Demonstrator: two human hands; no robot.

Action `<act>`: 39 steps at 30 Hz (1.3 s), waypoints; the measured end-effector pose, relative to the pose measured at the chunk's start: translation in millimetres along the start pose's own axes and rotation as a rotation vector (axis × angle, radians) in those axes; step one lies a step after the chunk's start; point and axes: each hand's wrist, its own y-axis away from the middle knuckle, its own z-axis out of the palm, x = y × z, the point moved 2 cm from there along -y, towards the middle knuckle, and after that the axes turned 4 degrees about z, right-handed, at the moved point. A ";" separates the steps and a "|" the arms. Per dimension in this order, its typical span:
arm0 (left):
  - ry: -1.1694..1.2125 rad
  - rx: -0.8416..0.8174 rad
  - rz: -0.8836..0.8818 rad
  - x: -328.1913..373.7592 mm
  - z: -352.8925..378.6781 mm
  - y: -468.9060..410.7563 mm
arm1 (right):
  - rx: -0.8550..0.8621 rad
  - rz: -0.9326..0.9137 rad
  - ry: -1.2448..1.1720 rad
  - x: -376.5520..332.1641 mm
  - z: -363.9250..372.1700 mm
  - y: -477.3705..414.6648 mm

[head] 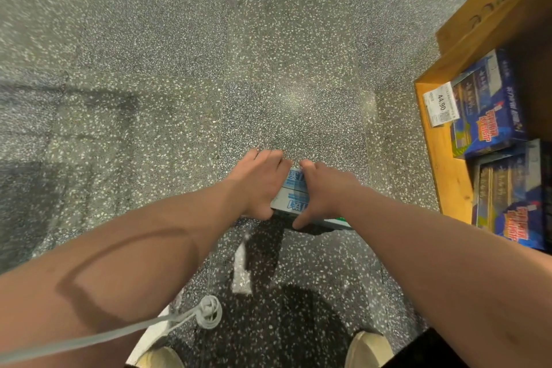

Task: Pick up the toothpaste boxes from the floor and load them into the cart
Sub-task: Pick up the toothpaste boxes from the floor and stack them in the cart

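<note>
A stack of white and blue toothpaste boxes [294, 195] is held between both hands above the speckled floor. My left hand [255, 181] presses against the stack's left side with its fingers curled over the far edge. From the right, my right hand [324, 190] grips the stack, thumb down at the near edge. Most of the boxes are hidden by the hands; a green-tipped box end [339, 222] pokes out under my right wrist. No cart shows in the view.
A wooden shelf [442, 164] stands at the right with blue product boxes [490, 107] and a price tag [440, 104]. My shoes [369, 348] are at the bottom edge. A grey cord [119, 333] hangs across the lower left. Grey terrazzo floor [179, 69] spreads ahead and left.
</note>
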 end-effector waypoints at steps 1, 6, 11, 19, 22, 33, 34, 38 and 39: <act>-0.001 -0.018 -0.018 1.7 1.7 -0.6 | -0.009 0.001 0.031 -0.3 1.6 -0.4; 0.006 -0.044 -0.098 6.6 12.9 -6.4 | 0.009 0.009 0.074 -1.2 6.4 -3.1; 0.013 -0.047 -0.155 4.0 -5.5 6.4 | 0.049 -0.011 0.112 -7.8 -12.2 11.3; 0.141 -0.062 -0.289 11.2 -188.2 141.2 | 0.024 -0.109 0.140 -76.5 -154.1 153.5; 0.083 -0.069 -0.337 15.6 -291.3 213.6 | 0.025 -0.183 0.179 -109.9 -238.3 234.6; 0.089 0.014 -0.771 60.7 -634.5 488.0 | 0.150 -0.518 0.308 -244.5 -515.1 531.1; 0.095 0.025 -0.810 65.4 -652.1 509.7 | 0.166 -0.551 0.330 -258.8 -528.7 551.3; 0.084 0.079 -0.937 80.8 -698.0 596.0 | 0.254 -0.656 0.412 -324.1 -560.1 620.1; 0.059 0.092 -0.958 83.4 -702.9 619.0 | 0.272 -0.672 0.432 -341.8 -562.8 635.6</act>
